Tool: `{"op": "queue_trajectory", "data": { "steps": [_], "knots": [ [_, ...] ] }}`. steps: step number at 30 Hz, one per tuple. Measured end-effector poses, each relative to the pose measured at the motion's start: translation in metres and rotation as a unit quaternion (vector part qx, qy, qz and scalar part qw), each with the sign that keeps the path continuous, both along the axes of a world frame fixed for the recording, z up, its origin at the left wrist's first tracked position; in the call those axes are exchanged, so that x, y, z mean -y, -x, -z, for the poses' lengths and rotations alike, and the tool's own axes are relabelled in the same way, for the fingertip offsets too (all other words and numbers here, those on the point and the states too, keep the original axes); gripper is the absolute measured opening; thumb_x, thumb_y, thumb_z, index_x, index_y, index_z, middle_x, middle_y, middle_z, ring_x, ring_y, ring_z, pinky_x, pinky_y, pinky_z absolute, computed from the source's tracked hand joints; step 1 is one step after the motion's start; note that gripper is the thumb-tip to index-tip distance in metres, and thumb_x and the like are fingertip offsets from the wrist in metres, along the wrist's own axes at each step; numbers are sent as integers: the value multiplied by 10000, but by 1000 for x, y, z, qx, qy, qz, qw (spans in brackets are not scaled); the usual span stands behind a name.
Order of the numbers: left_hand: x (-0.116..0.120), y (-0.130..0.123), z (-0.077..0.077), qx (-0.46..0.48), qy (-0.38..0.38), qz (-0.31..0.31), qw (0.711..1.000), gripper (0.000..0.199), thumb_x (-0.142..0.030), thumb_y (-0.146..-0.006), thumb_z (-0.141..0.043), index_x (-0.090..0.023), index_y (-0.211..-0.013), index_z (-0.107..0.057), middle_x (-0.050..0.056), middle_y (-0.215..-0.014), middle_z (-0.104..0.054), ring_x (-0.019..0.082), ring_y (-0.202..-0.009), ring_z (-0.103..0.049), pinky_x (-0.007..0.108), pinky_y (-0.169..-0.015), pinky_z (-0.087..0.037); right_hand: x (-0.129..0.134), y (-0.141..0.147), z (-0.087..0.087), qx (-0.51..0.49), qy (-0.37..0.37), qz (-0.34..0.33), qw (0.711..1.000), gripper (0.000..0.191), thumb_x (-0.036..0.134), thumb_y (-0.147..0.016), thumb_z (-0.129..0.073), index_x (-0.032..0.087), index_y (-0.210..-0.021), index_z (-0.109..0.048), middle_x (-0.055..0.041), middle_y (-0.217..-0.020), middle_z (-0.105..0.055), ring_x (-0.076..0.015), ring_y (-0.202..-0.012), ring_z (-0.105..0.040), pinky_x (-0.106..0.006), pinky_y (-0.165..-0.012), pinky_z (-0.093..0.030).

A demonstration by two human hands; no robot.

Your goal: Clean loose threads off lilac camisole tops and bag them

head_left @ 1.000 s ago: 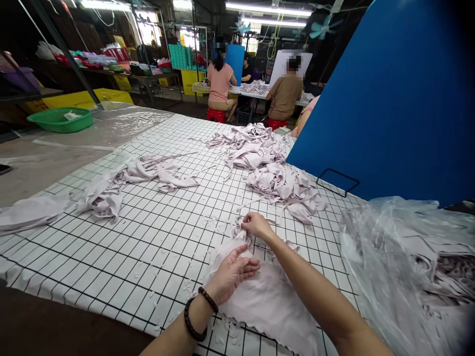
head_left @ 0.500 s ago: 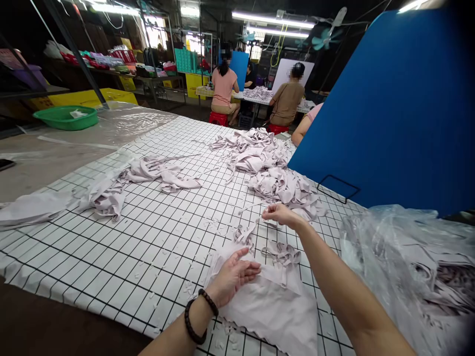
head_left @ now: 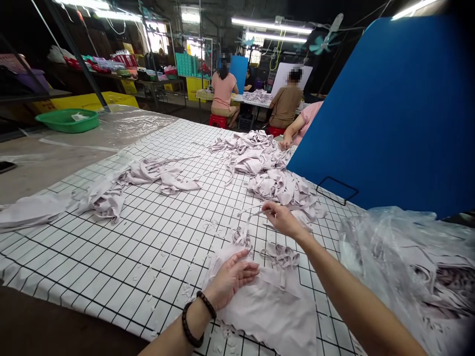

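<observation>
A pale lilac garment of thin fabric lies flat on the table in front of me. My left hand rests on its upper left part, palm turned partly up, fingers stretched out and holding nothing. Beyond it, my right hand pinches a thin fabric strap. From those fingers the strap runs left and down to a bunched bundle of straps at the garment's top edge. Another curled strap bundle lies to the right, below my right hand.
Several heaps of like fabric lie farther back, with another pile to the left. Scraps dot the checked tablecloth. A blue board and plastic bag bound the right. A co-worker's hand touches the far heap.
The strap in my right hand now stretches more clearly from the bundle to my fingers. My left hand has barely moved. A co-worker's arm has come farther into view at the far heap.
</observation>
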State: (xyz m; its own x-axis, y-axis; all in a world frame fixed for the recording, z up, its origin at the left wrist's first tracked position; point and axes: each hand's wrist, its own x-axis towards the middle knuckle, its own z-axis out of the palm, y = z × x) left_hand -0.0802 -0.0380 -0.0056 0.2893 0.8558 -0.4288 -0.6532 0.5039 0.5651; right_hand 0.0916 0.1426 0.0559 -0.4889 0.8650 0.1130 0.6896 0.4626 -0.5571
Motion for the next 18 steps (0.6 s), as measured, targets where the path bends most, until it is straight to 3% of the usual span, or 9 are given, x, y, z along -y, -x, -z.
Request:
{"op": "queue_trajectory", "data": {
  "steps": [2,5,8,10,13,16,18],
  "knots": [
    [0,1,-5,16,5,-6,1000,524,-336,-851,-592,-126,-1304,-434,181,-1184,-602,217,-1012,-627,388,-978,-428,31,9,1,50,-70,-85,993,221,114,-852,-440,189,-988,-597,-55,-916,-643,-169,-808,-553,-273,-713,-400],
    [-3,-1,-12,57,9,-26,998,436,-417,-876,-536,-116,-1192,-543,159,-1182,-605,214,-1040,-609,363,-965,-444,80,20,8,143,-151,-219,953,232,84,-876,-405,162,-970,-602,-85,-917,-626,-194,-829,-531,-309,-714,-390],
    [-8,-4,-15,66,4,-58,996,358,-396,-884,-531,-98,-1069,-600,140,-1088,-641,192,-962,-626,329,-890,-489,116,24,10,166,-145,-288,932,257,68,-861,-409,146,-1025,-590,-102,-951,-615,-209,-854,-527,-337,-725,-399],
    [-12,-5,-15,47,14,-76,996,318,-349,-884,-544,-87,-1054,-601,143,-1080,-641,182,-938,-629,313,-862,-502,128,21,4,115,-88,-274,951,344,66,-807,-469,162,-1126,-557,-101,-1041,-610,-223,-937,-521,-361,-793,-404],
    [-15,-2,-15,26,28,-70,997,343,-352,-889,-536,-92,-1110,-571,159,-1121,-624,191,-953,-634,335,-887,-496,129,12,-7,-13,54,-165,985,365,123,-791,-506,208,-1142,-561,-67,-1055,-621,-192,-919,-538,-330,-805,-426],
    [-16,-2,-18,25,0,-45,999,379,-389,-894,-518,-115,-1154,-549,161,-1172,-602,201,-983,-631,353,-913,-482,123,8,-10,-74,179,-34,980,206,265,-827,-529,213,-987,-647,-45,-904,-648,-154,-739,-548,-271,-657,-441],
    [-16,-3,-21,16,-16,-36,999,378,-387,-895,-515,-119,-1158,-558,159,-1183,-599,201,-1003,-621,335,-904,-482,120,13,-4,-92,247,6,965,219,355,-765,-624,200,-913,-669,-33,-826,-646,-149,-681,-542,-256,-595,-426]
  ]
}}
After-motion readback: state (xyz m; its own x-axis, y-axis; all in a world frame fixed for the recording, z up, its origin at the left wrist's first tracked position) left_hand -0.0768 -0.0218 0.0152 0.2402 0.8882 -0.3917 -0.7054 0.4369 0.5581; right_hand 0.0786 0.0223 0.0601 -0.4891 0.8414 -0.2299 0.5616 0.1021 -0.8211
